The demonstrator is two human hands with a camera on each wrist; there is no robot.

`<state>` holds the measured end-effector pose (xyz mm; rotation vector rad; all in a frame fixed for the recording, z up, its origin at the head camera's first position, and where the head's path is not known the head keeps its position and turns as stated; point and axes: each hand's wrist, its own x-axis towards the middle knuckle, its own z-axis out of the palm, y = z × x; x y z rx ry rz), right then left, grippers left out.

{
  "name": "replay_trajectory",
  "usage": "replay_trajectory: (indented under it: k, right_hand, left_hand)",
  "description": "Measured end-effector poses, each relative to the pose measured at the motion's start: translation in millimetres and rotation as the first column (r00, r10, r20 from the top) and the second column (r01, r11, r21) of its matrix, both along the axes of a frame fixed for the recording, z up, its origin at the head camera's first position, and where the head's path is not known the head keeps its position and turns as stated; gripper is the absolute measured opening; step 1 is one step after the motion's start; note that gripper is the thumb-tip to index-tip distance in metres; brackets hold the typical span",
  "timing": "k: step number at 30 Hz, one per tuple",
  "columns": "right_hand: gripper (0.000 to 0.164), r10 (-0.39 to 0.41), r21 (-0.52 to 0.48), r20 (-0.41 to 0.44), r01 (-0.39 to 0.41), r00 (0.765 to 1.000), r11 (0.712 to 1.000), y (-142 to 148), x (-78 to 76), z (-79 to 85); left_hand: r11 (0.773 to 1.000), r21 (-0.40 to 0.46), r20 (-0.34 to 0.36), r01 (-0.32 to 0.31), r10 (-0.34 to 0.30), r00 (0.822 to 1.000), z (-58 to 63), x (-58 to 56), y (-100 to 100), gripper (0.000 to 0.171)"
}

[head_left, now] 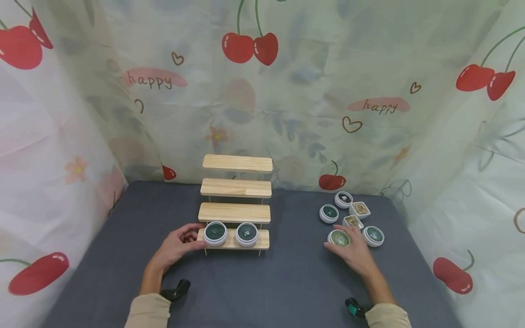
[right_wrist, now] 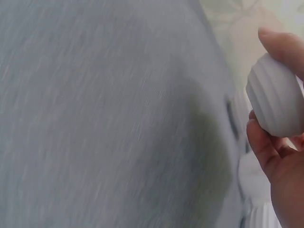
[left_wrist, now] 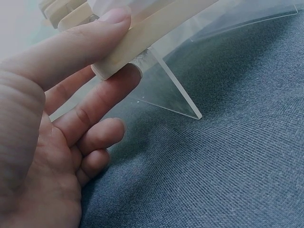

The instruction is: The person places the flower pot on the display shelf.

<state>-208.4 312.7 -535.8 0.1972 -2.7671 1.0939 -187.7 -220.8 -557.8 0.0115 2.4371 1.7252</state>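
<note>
My left hand [head_left: 177,246] pinches the left end of the lowest wooden tier of a stepped display stand [head_left: 234,212]. In the left wrist view the thumb lies on top of the board [left_wrist: 137,45] and the index finger beneath it, beside a clear support [left_wrist: 178,85]. Two round white pots with dark green tops, a left one [head_left: 215,232] and a right one [head_left: 247,233], sit on that tier. Over at the right, my right hand [head_left: 356,250] grips a ribbed white pot [right_wrist: 275,97] with a lighter green top between thumb and fingers, above the cloth.
Around the right hand stand more round pots, one at the back [head_left: 343,199], one to the left [head_left: 329,213] and one to the right [head_left: 373,236]. Two square white dishes [head_left: 360,209] with a grainy filling sit among them. A printed curtain [head_left: 295,91] rises behind the dark cloth [head_left: 295,282].
</note>
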Motion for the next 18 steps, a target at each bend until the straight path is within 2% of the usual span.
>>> replay_trajectory:
  k: [10,18]
  right_hand:
    - [0.075,0.017,-0.156,0.020,-0.014,1.000,0.988,-40,-7.8,21.6]
    - [0.070,0.055,-0.321,0.051,-0.036,0.997,0.946,-68,-11.6,32.5]
  left_hand:
    - [1.000,-0.005,-0.004,0.001,-0.001,1.000,2.0,1.8,1,0.065]
    - [1.000,-0.022,0.005,-0.004,0.004,1.000,1.8,1.5,0,0.066]
